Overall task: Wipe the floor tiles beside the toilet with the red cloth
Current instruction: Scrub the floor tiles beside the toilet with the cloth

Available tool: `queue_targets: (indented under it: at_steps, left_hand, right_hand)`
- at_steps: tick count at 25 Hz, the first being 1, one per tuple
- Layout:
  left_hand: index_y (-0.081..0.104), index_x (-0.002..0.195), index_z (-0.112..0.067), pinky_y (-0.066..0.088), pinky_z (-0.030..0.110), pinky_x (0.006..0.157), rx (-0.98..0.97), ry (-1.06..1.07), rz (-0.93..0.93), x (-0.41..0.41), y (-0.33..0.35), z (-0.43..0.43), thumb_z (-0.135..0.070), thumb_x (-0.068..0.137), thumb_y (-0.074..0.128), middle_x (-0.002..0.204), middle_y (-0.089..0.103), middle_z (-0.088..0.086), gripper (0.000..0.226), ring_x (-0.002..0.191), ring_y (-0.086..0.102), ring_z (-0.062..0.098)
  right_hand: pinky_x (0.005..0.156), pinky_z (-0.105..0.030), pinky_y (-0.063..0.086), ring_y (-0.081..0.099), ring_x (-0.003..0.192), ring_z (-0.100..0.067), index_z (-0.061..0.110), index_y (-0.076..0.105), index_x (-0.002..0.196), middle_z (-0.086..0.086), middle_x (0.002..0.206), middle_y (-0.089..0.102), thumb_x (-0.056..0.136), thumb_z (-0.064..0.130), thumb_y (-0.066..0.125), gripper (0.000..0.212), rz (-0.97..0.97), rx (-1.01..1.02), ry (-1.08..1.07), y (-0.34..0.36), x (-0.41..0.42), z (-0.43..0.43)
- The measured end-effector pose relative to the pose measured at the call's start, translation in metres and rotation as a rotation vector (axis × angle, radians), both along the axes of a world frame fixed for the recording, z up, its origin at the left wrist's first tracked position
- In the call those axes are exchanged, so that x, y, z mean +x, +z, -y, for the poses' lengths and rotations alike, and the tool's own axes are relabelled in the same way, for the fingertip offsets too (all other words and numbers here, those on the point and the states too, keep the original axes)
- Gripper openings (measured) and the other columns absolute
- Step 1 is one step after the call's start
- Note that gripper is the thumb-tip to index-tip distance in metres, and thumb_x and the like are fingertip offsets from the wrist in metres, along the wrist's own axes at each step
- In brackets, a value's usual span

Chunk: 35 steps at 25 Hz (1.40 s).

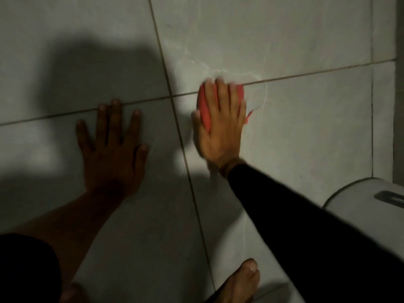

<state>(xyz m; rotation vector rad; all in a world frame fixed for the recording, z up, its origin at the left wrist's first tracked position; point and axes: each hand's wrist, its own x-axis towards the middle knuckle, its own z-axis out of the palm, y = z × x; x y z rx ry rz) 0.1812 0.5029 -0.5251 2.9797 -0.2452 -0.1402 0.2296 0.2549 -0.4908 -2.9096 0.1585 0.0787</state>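
My right hand (220, 125) lies flat on the red cloth (203, 110), pressing it onto the grey floor tiles (295, 127) near a grout crossing. The cloth shows red to the left of my fingers and a small corner pokes out at the right. Pale wet streaks mark the tile just beyond the cloth. My left hand (111, 145) rests flat on the tile to the left, in shadow, fingers spread and holding nothing. The white toilet (360, 204) sits at the right edge, below and right of the cloth.
A wall or raised ledge (399, 84) runs up the right edge behind the toilet. My bare foot (240, 283) stands on the tiles at the bottom, close to the toilet base. A dark shadow covers the left tiles.
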Motion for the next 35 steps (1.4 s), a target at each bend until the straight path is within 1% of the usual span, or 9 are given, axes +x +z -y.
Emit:
queue_targets:
  at_steps: [3,6,11,16,21,26,29,32,35]
  left_hand:
    - [0.016,0.170,-0.030,0.000,0.067,0.127,-0.015,-0.006,-0.002,-0.002,0.005,0.000,-0.051,0.103,0.032,0.180,0.007,0.013,0.073,0.166,0.008,0.037]
    - [0.016,0.171,-0.030,-0.003,0.066,0.127,0.010,-0.013,-0.009,0.002,0.003,0.000,-0.053,0.103,0.029,0.181,0.005,0.012,0.072,0.167,0.005,0.036]
    - [0.016,0.170,-0.031,0.001,0.067,0.127,0.001,-0.002,-0.018,0.000,0.005,0.000,-0.052,0.102,0.032,0.180,0.006,0.012,0.073,0.167,0.007,0.036]
    - [0.013,0.171,-0.031,-0.001,0.068,0.127,-0.001,-0.012,-0.011,0.001,0.001,0.000,-0.055,0.103,0.025,0.181,0.002,0.010,0.073,0.167,0.003,0.035]
    - [0.017,0.170,-0.029,0.003,0.069,0.127,-0.005,0.005,-0.026,0.000,0.005,0.000,-0.052,0.103,0.031,0.181,0.005,0.012,0.073,0.167,0.006,0.035]
    - [0.015,0.171,-0.029,0.002,0.069,0.127,-0.002,-0.003,-0.025,0.001,0.004,0.003,-0.053,0.103,0.031,0.181,0.004,0.012,0.073,0.167,0.005,0.036]
    - [0.015,0.170,-0.031,0.002,0.069,0.127,0.009,-0.007,-0.024,0.001,0.003,0.001,-0.052,0.102,0.032,0.180,0.006,0.012,0.074,0.167,0.006,0.036]
    - [0.018,0.170,-0.030,0.003,0.069,0.127,-0.003,0.003,-0.047,0.001,0.010,0.000,-0.051,0.102,0.035,0.180,0.008,0.013,0.073,0.167,0.008,0.037]
    - [0.017,0.171,-0.026,0.005,0.070,0.127,0.031,-0.018,-0.081,0.001,0.022,0.005,-0.050,0.106,0.030,0.180,0.007,0.016,0.070,0.166,0.007,0.040]
  right_hand:
    - [0.136,-0.061,0.013,0.019,0.168,-0.043,0.015,0.039,0.169,-0.015,0.178,0.033,0.105,0.041,0.049,0.069,-0.078,0.071,-0.064,0.017,-0.053,0.033]
    - [0.134,-0.063,0.019,0.030,0.164,-0.043,0.012,0.043,0.167,-0.017,0.174,0.043,0.106,0.037,0.050,0.066,0.011,-0.006,-0.267,0.008,0.033,0.021]
    - [0.133,-0.063,0.021,0.032,0.164,-0.044,0.016,0.051,0.163,-0.017,0.173,0.044,0.105,0.037,0.060,0.062,-0.099,0.091,0.303,0.014,-0.057,-0.043]
    - [0.134,-0.063,0.019,0.026,0.165,-0.044,0.013,0.045,0.166,-0.018,0.175,0.040,0.106,0.044,0.048,0.068,-0.018,0.015,-0.023,0.007,0.012,-0.021]
    - [0.130,-0.068,0.025,0.028,0.164,-0.038,0.026,0.041,0.166,-0.010,0.174,0.038,0.104,0.042,0.057,0.066,-0.198,0.071,0.337,0.017,-0.135,-0.046]
    - [0.132,-0.068,0.020,0.022,0.166,-0.045,0.014,0.039,0.169,-0.018,0.178,0.034,0.107,0.039,0.048,0.067,-0.093,-0.008,-0.303,0.013,-0.040,0.044]
    - [0.133,-0.065,0.022,0.033,0.162,-0.047,0.013,0.049,0.164,-0.020,0.171,0.046,0.103,0.039,0.054,0.066,0.101,-0.031,-0.063,-0.007,0.013,0.006]
    - [0.136,-0.063,0.015,0.032,0.163,-0.044,0.020,0.052,0.162,-0.015,0.170,0.048,0.105,0.039,0.057,0.060,-0.035,0.081,0.332,-0.008,-0.100,-0.041]
    - [0.135,-0.060,0.017,0.022,0.167,-0.040,0.025,0.041,0.167,-0.012,0.177,0.037,0.107,0.045,0.046,0.064,-0.167,0.084,0.163,0.008,-0.163,0.004]
